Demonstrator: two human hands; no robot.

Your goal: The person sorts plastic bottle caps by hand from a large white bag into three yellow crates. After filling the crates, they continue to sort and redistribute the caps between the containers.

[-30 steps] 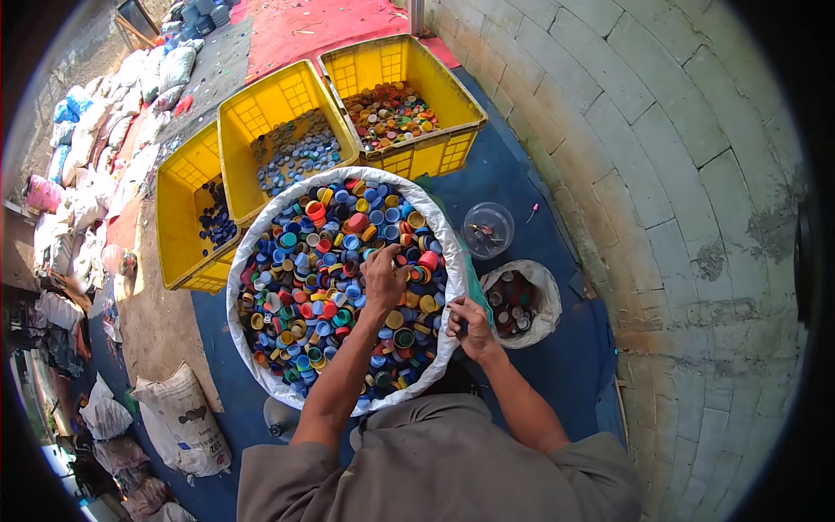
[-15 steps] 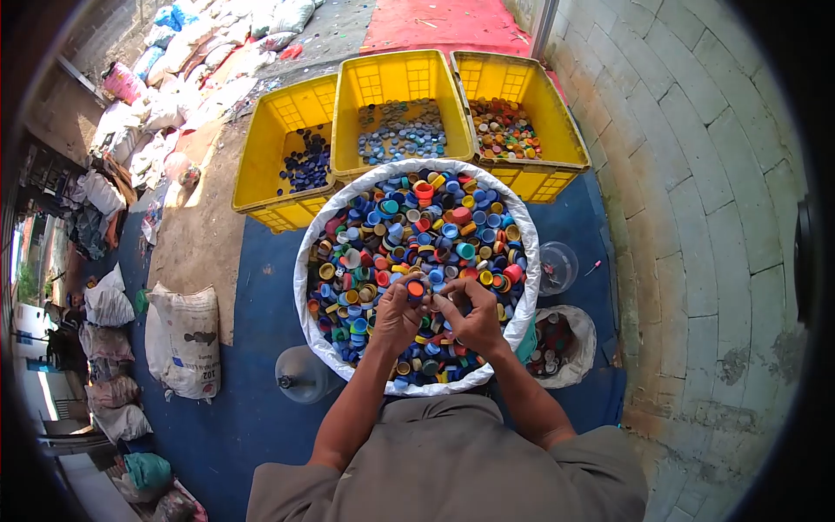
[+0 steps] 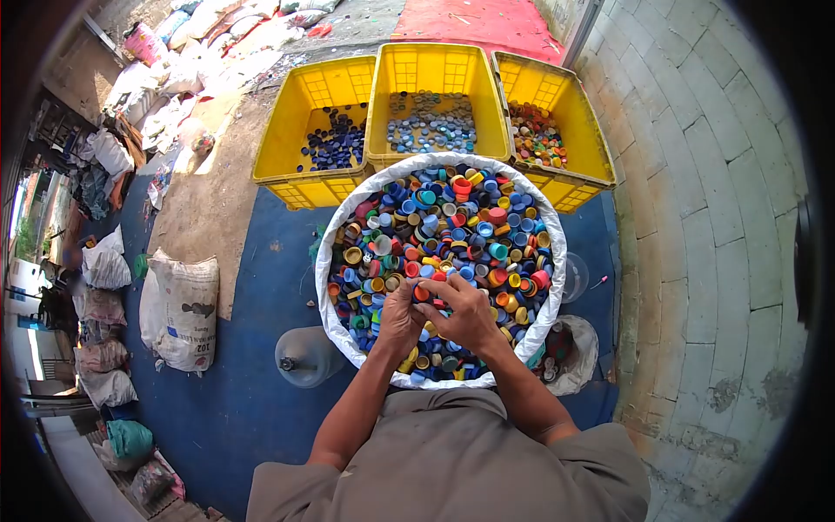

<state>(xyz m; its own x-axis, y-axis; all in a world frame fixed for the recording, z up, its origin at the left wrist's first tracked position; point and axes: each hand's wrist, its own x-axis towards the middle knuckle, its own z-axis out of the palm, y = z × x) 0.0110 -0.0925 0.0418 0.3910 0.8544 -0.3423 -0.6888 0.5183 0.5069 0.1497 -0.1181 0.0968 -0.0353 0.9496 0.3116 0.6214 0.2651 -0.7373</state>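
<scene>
A round container with a white fabric rim (image 3: 327, 300) brims with plastic bottle caps (image 3: 452, 222) of many colours. Over the near half of this heap my two hands meet at the fingertips. My left hand (image 3: 400, 320) is closed in a pinch, and a bit of a dark blue bottle cap (image 3: 416, 284) shows at its fingertips, mostly hidden by the fingers. My right hand (image 3: 465, 315) is bent inward with thumb and forefinger closed against the left fingertips; whatever it grips cannot be made out.
Three yellow crates stand beyond the container: dark blue caps in the left crate (image 3: 283, 143), light blue in the middle crate (image 3: 483, 78), orange-red mix in the right crate (image 3: 600, 161). A clear jug (image 3: 306, 357), a white sack (image 3: 181, 309) and an open bag (image 3: 584, 357) lie around. A block wall (image 3: 696, 244) borders the right.
The view has shifted, so crates and container sit further right. Earlier the left hand showed a dark cap with an orange inside; now the fingers cover most of it and the hands are closer together.
</scene>
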